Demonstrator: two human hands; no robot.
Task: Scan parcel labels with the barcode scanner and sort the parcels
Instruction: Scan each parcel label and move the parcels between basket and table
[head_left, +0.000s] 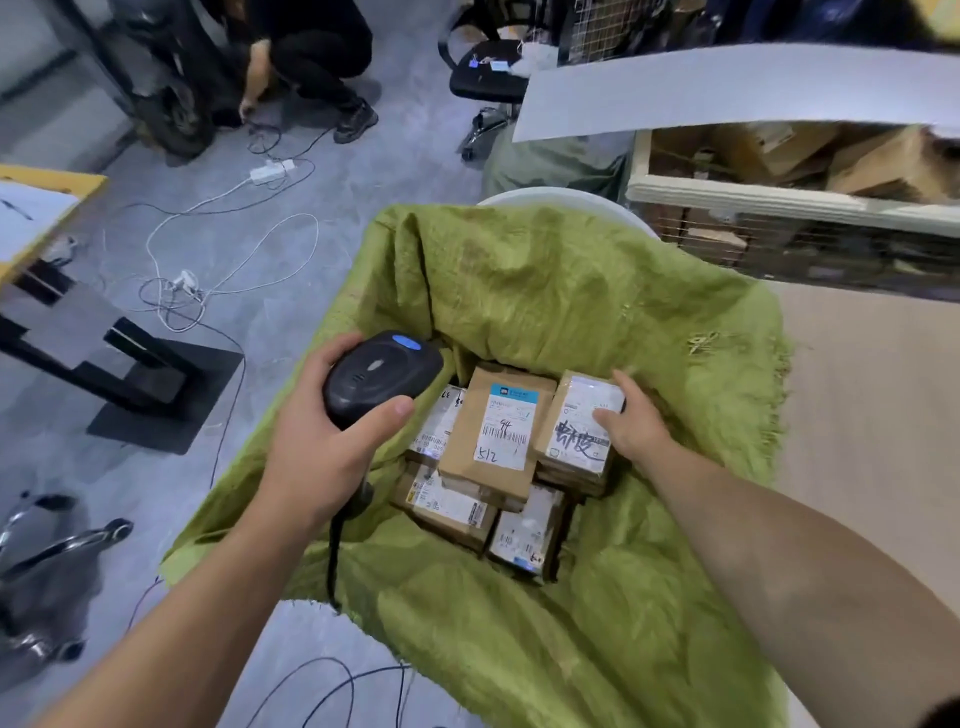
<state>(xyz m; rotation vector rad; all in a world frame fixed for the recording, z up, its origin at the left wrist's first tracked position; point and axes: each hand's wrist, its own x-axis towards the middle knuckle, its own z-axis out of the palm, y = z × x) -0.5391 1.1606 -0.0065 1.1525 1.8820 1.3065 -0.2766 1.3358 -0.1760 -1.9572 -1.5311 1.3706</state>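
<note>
A green woven sack (545, 291) lies open below me with several small cardboard parcels inside. My left hand (322, 447) grips a black barcode scanner (379, 374) with a blue button, held over the sack's left edge; its cable hangs down. My right hand (636, 423) holds the right edge of a small parcel (584, 426) with a white label and black handwriting. Beside it to the left lies a brown parcel (498, 431) whose label is marked 94 and 512. More labelled parcels (524, 535) lie under and in front of these.
A person (311, 57) crouches on the grey floor at the back left among loose cables (228, 249) and a power strip. A black stand base (156, 395) is at left. A wire cage with cardboard boxes (810, 208) stands at right, a black chair (488, 78) behind.
</note>
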